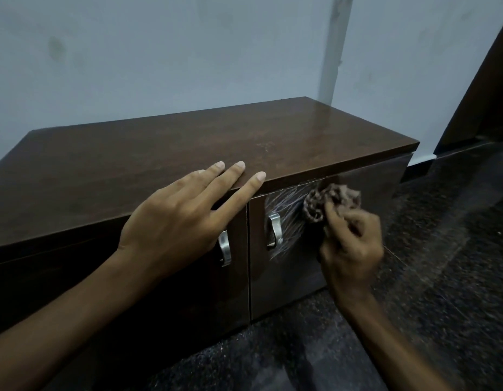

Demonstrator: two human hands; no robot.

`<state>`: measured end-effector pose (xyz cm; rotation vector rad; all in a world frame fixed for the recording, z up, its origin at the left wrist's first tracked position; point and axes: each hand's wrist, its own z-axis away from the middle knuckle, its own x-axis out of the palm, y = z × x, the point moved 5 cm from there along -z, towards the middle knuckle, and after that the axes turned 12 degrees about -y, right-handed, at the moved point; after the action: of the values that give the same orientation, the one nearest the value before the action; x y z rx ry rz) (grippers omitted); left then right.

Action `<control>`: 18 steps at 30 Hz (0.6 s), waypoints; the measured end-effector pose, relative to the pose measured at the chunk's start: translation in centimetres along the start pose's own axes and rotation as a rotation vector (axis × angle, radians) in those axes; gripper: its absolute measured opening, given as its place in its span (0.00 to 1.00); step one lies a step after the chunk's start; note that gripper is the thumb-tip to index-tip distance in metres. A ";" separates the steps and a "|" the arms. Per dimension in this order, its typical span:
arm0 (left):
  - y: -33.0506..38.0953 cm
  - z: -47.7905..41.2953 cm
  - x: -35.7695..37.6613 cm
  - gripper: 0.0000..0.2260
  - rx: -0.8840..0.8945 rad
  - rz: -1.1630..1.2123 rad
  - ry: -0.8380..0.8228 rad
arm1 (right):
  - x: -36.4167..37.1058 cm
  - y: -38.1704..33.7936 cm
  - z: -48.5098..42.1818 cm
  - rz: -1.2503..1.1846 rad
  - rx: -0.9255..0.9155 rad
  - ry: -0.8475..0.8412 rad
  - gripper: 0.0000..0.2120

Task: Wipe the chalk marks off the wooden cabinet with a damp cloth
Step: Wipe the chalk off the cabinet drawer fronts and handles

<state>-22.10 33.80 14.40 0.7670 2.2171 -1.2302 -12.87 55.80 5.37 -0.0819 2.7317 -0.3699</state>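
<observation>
1. A low dark wooden cabinet (pixel 160 148) stands against a pale wall (pixel 188 52) on a dark speckled floor (pixel 442 263).
2. Its two front doors are both shut, so nothing inside can be seen; the top carries nothing except the resting fingers.
3. The left hand (pixel 177 218) lies flat and spread, fingers apart, with the fingertips (pixel 239 165) resting on the front edge of the top, above the seam between the doors. It holds nothing.
4. Part of the left door's metal handle (pixel 224 249) shows just below that hand.
5. The right hand (pixel 351 238) is bunched around a crumpled brown cloth (pixel 329 203), fingers pinching it from below.
6. The cloth is pressed against the upper part of the right door (pixel 287 283), near its top edge and to the right of its metal handle (pixel 275 230).
7. White chalk marks (pixel 287 210) streak across the right door, around its handle and up to the cloth's left side.
8. The right hand and cloth are slightly blurred.
</observation>
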 end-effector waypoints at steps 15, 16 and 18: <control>0.0 0.0 -0.1 0.26 -0.016 0.000 0.008 | -0.7 -0.6 -3.3 -0.272 0.221 0.088 0.23; 0.0 0.0 -0.1 0.27 -0.015 -0.001 0.003 | -0.9 -0.7 -3.8 -0.262 0.202 0.082 0.22; -0.1 -0.1 -0.1 0.26 -0.018 -0.014 -0.013 | -0.9 -0.8 -3.2 -0.216 0.138 0.068 0.22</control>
<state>-22.11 33.80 14.50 0.7357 2.2237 -1.2161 -13.27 55.94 8.76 -0.3351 2.7618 -0.6312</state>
